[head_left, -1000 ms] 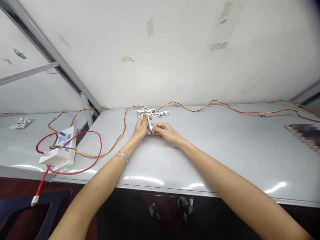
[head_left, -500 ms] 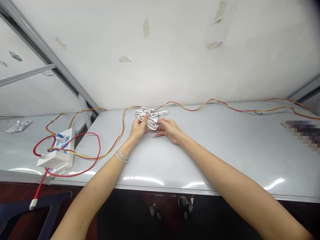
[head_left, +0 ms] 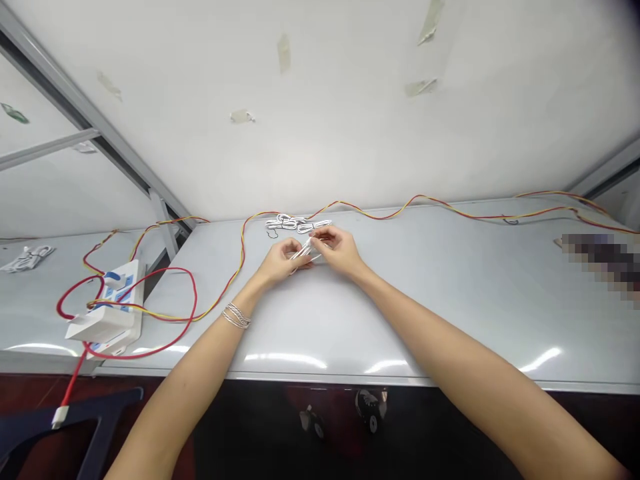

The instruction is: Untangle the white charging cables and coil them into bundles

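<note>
At the far left, a bundled white cable (head_left: 27, 259) lies on a separate stretch of table. Nearer me, a white power strip (head_left: 123, 293) with blue markings sits on the main table (head_left: 350, 327). A white plug block (head_left: 100, 325) rests at its near end, wrapped by a loop of red cable (head_left: 194, 300) that drops over the edge to a white USB plug (head_left: 60, 417), above a dark chair frame (head_left: 75, 400). A red-and-yellow twin wire (head_left: 243, 250) snakes along the back of the table from left to right.

At the centre, my left hand (head_left: 280, 263), with silver bracelets (head_left: 236, 316) at the wrist, and my right hand (head_left: 337, 250) meet just above the table. Both are closed, pinching a folded white cable (head_left: 307, 250) between them. Just behind my fingers lie coiled white cables (head_left: 297, 225). At the far right, a pixelated object (head_left: 600, 257) is too blurred to identify.

The main risk, I judge, is a loosened pinch, which could let the folds spring apart or snag the coils behind. The white cable looks thin and glossy, bunched in narrow, nearly parallel loops.
</note>
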Action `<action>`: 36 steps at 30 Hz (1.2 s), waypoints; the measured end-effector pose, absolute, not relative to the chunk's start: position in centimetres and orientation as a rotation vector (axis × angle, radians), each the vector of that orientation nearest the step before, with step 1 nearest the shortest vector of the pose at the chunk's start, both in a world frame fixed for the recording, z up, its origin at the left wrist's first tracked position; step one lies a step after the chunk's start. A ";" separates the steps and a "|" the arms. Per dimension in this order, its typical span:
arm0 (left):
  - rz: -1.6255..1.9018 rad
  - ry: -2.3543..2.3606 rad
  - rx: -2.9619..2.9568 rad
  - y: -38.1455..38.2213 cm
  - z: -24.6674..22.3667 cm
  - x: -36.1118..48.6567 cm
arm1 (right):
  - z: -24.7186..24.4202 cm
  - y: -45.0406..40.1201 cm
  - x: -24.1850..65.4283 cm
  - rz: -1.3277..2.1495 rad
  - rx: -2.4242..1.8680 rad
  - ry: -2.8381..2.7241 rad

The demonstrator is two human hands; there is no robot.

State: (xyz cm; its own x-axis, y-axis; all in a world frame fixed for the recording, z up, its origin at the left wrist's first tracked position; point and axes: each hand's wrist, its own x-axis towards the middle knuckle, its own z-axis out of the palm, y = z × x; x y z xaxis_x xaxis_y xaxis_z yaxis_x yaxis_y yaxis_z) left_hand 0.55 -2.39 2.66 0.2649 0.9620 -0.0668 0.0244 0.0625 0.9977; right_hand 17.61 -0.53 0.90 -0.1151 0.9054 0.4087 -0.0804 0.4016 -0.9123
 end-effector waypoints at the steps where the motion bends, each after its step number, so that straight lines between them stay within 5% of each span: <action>1: 0.919 1.028 1.266 -2.4 2.7 0.5 | 1.2 -0.9 17.5 0.972 -0.774 -1.465; 7: 0.642 0.920 1.329 -2.7 3.2 0.3 | 2.0 -2.1 17.1 0.895 -0.789 -1.538; 12: 0.814 0.956 1.205 -2.6 3.0 0.4 | 2.2 -2.3 17.0 0.695 -0.844 -1.557; 19: 0.878 0.848 1.204 -2.1 2.9 0.2 | 1.0 -1.0 16.7 1.085 -0.773 -1.383; 36: 0.773 0.854 1.303 -1.8 1.5 0.3 | 0.6 -1.2 16.6 1.141 -0.781 -1.349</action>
